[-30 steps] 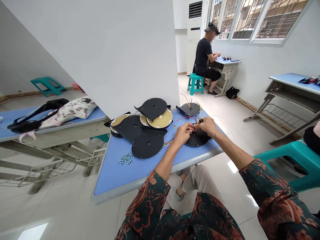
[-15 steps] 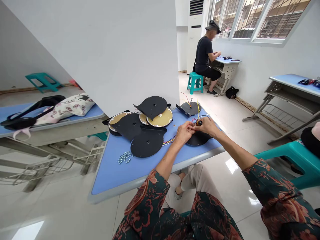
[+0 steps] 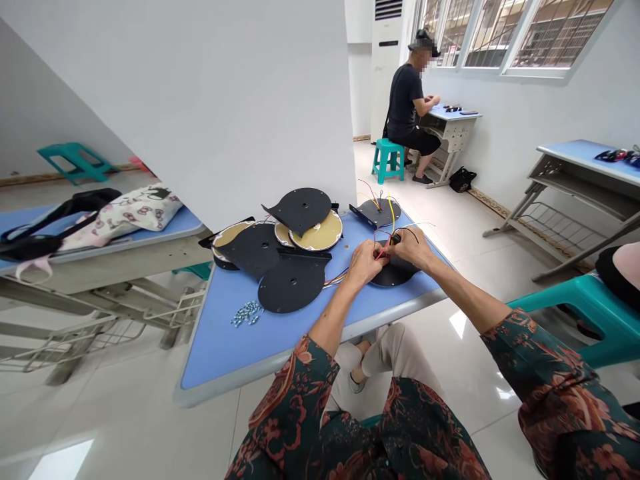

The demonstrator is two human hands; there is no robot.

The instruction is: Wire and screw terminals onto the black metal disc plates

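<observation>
Matt black metal disc (image 3: 292, 283) on smooth blue tabletop (image 3: 225, 353).

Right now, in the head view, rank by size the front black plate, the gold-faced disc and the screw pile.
Top two unsure: the black plate looks bigger than the gold-faced disc, but sits nearer the camera. Smallest: the screw pile.

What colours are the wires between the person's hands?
Red, yellow and black wires, best seen in the head view.

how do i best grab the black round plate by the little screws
Pinch the near curved rim of the black round plate from your side of the blue desk: it lies flat, and that rim looks free, while its far edge meets the neighbouring black plate.
</observation>
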